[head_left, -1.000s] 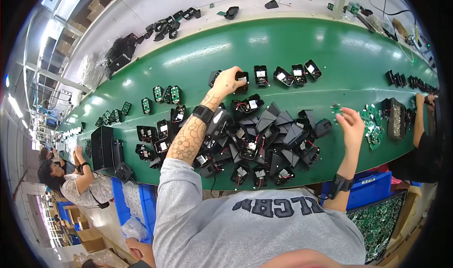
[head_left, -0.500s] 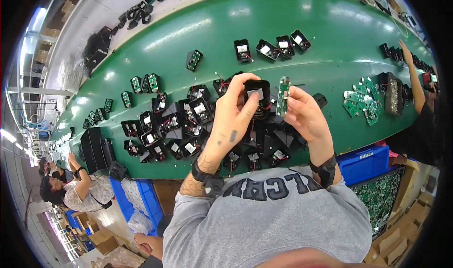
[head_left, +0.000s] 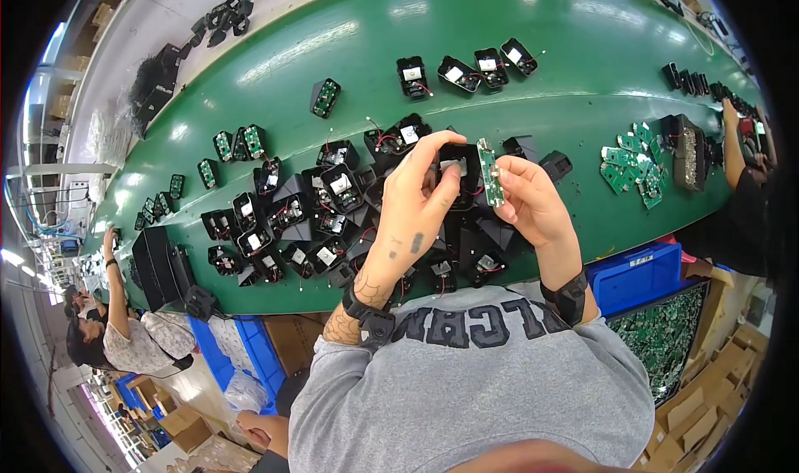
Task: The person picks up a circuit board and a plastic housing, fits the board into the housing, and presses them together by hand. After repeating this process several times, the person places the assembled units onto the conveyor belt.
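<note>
My left hand [head_left: 420,190] is closed round an open black plastic housing [head_left: 471,155], with the thumb laid over a pale block inside it. In my right hand [head_left: 533,194] a narrow green circuit board [head_left: 490,173] is pinched between thumb and fingers, standing on edge right beside the housing. Whether board and housing touch, I cannot tell. A red wire shows at the housing's lower right side. Around and under my hands lie many more black housings [head_left: 339,186] with white blocks and thin wires, partly hidden by my left forearm.
Several open housings [head_left: 412,75] stand farther back on the green table [head_left: 275,90]. Loose green circuit boards [head_left: 637,165] lie in a pile at the right, next to a black box [head_left: 689,152]. A blue bin [head_left: 637,286] is below the table edge. Co-workers sit at both sides.
My right hand has brought the circuit board leftward, close against the housing, and turned it a little. My left hand still grips the housing. The view has shifted slightly.
</note>
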{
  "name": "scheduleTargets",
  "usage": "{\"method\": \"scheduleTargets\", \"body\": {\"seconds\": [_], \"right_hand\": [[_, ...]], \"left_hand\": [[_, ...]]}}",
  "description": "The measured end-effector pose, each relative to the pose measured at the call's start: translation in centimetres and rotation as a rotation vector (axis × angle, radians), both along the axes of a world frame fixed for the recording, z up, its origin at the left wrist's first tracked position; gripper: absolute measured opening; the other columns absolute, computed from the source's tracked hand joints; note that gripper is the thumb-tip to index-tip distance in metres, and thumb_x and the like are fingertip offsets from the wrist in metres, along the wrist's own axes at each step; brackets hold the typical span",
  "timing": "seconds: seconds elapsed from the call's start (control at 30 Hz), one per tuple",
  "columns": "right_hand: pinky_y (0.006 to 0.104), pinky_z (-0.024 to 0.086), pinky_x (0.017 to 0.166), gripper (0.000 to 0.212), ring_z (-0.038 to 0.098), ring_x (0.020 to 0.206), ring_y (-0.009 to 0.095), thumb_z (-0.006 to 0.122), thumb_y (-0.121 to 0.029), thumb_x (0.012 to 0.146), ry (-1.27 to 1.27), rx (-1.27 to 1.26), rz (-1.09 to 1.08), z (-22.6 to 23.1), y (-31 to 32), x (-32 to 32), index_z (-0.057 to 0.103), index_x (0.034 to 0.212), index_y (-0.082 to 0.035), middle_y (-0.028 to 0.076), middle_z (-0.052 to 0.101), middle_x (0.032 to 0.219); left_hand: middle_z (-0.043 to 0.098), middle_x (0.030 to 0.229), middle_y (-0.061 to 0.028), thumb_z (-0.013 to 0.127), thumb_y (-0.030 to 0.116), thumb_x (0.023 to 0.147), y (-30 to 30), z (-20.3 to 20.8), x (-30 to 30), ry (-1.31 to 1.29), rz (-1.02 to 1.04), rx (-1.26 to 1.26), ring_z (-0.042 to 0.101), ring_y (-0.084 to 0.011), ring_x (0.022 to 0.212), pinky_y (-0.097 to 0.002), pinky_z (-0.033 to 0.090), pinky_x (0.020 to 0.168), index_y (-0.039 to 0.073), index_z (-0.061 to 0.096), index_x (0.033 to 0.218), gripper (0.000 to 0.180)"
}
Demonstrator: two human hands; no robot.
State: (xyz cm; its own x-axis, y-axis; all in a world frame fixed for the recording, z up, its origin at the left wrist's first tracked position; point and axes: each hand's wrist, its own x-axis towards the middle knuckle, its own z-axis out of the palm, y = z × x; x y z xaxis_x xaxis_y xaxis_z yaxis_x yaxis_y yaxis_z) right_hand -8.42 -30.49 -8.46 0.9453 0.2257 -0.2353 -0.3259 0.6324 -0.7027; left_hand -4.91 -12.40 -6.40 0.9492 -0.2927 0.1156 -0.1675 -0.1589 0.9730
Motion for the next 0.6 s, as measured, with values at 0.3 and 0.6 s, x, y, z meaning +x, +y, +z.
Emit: {"method": "scheduleTargets", "body": {"seconds": [0.3, 0.6], "right_hand": [[0.0183, 0.037, 0.041, 0.017, 0.050, 0.046, 0.008, 0.062, -0.015, 0.090, 0.002, -0.046, 0.074, 0.2, -0.3, -0.6, 0.057, 0.091, 0.001, 0.005, 0.058, 0.067], [0.0184, 0.038, 0.040, 0.016, 0.051, 0.045, 0.008, 0.062, -0.014, 0.089, -0.009, -0.038, 0.120, 0.0, -0.9, -1.1, 0.058, 0.091, 0.001, 0.005, 0.060, 0.068]], "left_hand": [[0.046, 0.089, 0.0038, 0.055, 0.000, 0.090, -0.1, 0.7, -0.2, 0.116, -0.030, 0.069, 0.045, -0.0003, 0.072, -0.0155, 0.038, 0.062, 0.007, 0.054, 0.119, 0.030], [0.048, 0.087, 0.0033, 0.054, 0.000, 0.090, -0.5, 0.0, -0.1, 0.070, -0.021, 0.084, 0.048, -0.0012, 0.073, -0.0167, 0.040, 0.064, 0.007, 0.054, 0.119, 0.030]]}}
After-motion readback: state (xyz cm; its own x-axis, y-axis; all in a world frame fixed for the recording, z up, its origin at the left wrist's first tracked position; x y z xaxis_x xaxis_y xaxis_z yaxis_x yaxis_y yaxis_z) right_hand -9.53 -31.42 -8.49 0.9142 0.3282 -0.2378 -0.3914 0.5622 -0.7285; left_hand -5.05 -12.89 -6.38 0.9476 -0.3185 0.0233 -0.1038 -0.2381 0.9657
